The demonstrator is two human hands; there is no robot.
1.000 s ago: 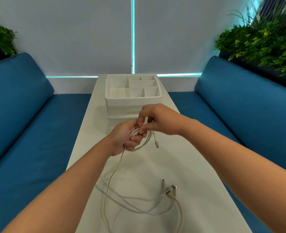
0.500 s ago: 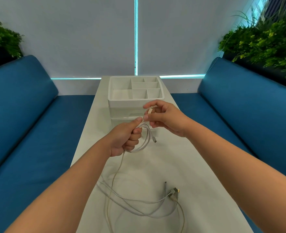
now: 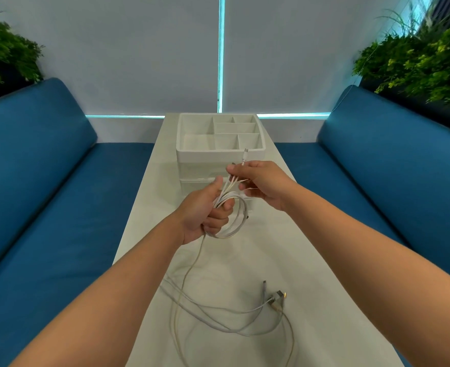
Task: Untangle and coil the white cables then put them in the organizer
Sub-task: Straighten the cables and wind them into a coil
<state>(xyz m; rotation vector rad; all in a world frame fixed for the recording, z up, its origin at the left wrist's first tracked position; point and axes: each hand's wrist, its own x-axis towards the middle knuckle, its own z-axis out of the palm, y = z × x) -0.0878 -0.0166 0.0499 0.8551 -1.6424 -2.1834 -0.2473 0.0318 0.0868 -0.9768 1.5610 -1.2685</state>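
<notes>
Gripping coiled cable (image 3: 234,215) in left hand (image 3: 205,213), right hand (image 3: 261,181) pinching its ends above.

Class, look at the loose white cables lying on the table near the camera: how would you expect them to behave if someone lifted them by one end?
The loose white cables lie in slack, crossing curves, so they would probably droop limply. Since they overlap, lifting one would likely drag the others along. They look thin, so probably light; the metal plugs might swing.
</notes>
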